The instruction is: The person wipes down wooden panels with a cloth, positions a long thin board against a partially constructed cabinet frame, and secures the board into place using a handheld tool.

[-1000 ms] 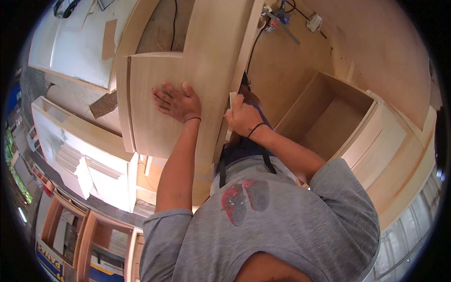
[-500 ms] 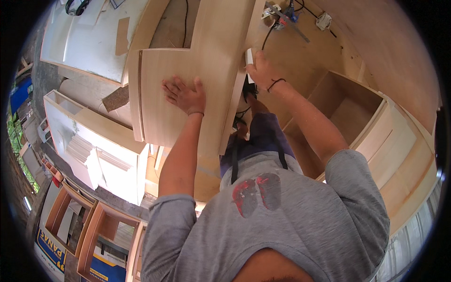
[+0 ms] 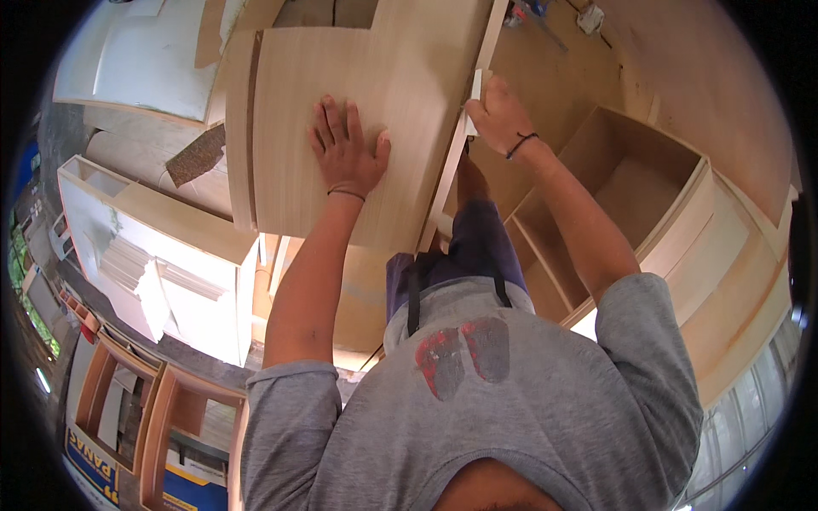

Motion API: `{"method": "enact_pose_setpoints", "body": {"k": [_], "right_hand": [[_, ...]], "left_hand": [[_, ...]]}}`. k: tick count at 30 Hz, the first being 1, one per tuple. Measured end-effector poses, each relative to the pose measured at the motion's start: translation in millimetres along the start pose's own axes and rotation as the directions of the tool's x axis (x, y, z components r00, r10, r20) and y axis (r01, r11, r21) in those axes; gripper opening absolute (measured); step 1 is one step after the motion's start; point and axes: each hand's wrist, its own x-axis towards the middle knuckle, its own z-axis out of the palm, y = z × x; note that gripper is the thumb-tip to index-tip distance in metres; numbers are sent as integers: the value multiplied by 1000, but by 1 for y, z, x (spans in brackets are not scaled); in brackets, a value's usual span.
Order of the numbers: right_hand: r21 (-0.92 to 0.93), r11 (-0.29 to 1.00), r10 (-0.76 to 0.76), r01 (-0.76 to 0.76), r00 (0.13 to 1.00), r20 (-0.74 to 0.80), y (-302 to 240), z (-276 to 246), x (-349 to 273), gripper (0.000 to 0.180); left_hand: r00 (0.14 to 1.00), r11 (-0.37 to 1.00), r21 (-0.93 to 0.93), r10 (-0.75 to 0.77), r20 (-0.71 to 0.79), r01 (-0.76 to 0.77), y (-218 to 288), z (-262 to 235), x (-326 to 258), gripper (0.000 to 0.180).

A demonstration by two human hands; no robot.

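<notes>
A large pale wood-grain panel [image 3: 290, 162], with a rectangular cut-out at its far side, lies in front of me. My left hand [image 3: 348, 152] rests flat on its top with the fingers spread. At the panel's right edge [image 3: 450, 166], my right hand [image 3: 503, 115] grips a flat white block [image 3: 474, 100] and holds it against that edge. The fingers partly cover the block, so its exact kind does not show.
An open wooden cabinet box [image 3: 648, 162] stands to the right. On the left are a white-topped panel [image 3: 136, 64], a white cabinet carcass [image 3: 162, 204] and reddish-brown frames [image 3: 192, 383]. Behind the panel, a clamp-like tool [image 3: 545, 30] lies near the far right. A dark offcut [image 3: 196, 156] sits at left.
The panel and surroundings appear shifted up in the picture. My left hand's fingers now point farther forward on the panel. My right hand still holds the white block at the edge.
</notes>
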Motion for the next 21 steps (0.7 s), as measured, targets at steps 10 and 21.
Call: {"method": "enact_pose_setpoints", "body": {"k": [10, 21], "right_hand": [[91, 992, 75, -83, 993, 91, -31, 40, -80, 49], [185, 944, 167, -273, 879, 446, -64, 97, -204, 47]], "left_hand": [[1000, 998, 57, 13, -2, -13, -3, 5, -1, 71], [999, 996, 89, 24, -36, -20, -7, 13, -1, 73]]}}
